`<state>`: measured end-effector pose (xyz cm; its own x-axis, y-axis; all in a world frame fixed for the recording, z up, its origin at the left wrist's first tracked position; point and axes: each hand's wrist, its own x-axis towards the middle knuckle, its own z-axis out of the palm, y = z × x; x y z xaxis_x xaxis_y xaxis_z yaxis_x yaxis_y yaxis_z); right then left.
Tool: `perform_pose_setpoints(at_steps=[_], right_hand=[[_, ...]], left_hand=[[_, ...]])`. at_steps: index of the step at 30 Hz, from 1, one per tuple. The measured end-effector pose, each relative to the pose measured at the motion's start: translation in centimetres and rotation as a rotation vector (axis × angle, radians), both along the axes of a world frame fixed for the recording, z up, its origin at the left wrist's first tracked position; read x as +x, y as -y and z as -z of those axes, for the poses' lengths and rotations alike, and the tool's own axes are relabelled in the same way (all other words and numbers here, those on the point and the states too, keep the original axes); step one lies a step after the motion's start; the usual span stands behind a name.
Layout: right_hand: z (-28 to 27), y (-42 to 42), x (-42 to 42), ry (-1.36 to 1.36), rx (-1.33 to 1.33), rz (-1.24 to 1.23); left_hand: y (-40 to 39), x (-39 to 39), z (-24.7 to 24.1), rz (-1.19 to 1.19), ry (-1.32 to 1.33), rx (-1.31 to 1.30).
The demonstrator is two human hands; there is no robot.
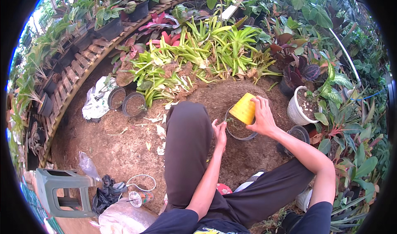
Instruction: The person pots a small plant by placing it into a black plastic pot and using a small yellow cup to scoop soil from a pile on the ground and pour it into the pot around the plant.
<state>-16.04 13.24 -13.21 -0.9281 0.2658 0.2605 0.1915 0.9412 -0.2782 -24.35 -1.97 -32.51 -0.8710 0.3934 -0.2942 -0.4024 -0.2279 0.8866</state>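
My right hand (pixel 263 117) grips a yellow plastic tub (pixel 243 109), which is tipped with its wide end down over a round dark plant pot (pixel 240 136). Soil sits inside this pot, partly covered from view by the tub. At the pot's left rim, my left hand (pixel 219 135) pinches a small green plant (pixel 231 121) with its fingertips; its leaves hang over the soil. The pot rests against a mound of brown soil (pixel 214 92) between my bent knees.
Uprooted green bromeliads (pixel 198 52) lie behind the mound. Two dark pots of soil (pixel 134 105) and a white plastic bag (pixel 98 97) stand left. A white pot (pixel 299 108) is at right. A plastic stool (pixel 66 192), black bag (pixel 107 193) and drink cup (pixel 141 198) lie lower left.
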Motion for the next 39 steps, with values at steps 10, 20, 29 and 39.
perform_pose_setpoints(at_steps=[10, 20, 29, 39], right_hand=[[0.3, 0.2, 0.5, -0.061, 0.133, -0.186], [-2.1, -3.1, 0.5, -0.251, 0.116, 0.034], [-3.1, -10.8, 3.0, -0.078, 0.132, 0.308], [11.5, -16.3, 7.6, 0.894, -0.132, 0.466]], left_hand=[[0.1, 0.0, 0.2, -0.033, -0.070, -0.037], [0.1, -0.3, -2.2, -0.143, -0.467, -0.212], [-1.2, 0.9, -2.8, -0.084, -0.601, -0.435], [-3.2, 1.3, -1.6, -0.171, -0.631, -0.181]])
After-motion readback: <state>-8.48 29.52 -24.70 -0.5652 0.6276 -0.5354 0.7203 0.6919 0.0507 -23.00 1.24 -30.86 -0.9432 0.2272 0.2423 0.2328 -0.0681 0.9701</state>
